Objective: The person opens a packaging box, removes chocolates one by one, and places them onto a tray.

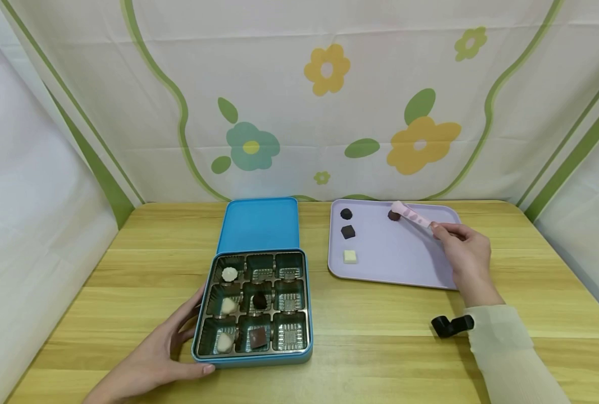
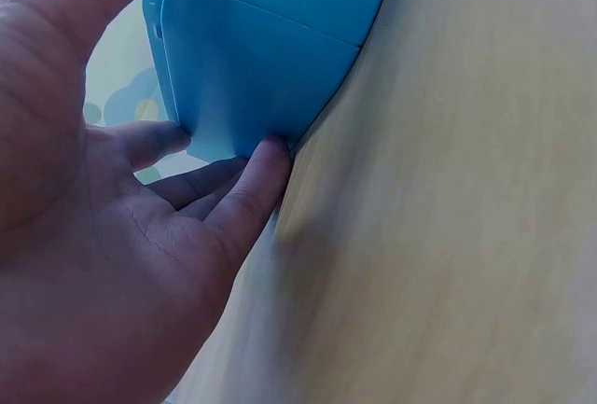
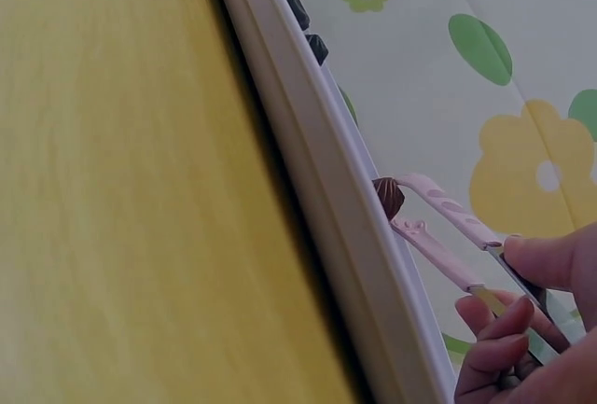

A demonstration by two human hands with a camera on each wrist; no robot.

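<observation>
Leftmost, the left hand (image 1: 158, 350) spans the blue tin (image 1: 264, 361) at its eight o'clock, fingers spread and barely bent; only the left wrist view shows the fingertips (image 2: 270, 154) against the side wall. Only the head view shows the chocolates (image 1: 229, 274) inside. Rightward, a dark chocolate (image 1: 393, 216) is at the lilac tray's (image 1: 400, 264) twelve o'clock. The right hand (image 1: 471, 258), toward four, pinches pink-tipped tongs (image 1: 414, 216); the right wrist view reveals both arms, that chocolate between their tips.

Pale cream right sleeve (image 1: 513, 353), black curved piece (image 1: 451, 326) at wrist
</observation>
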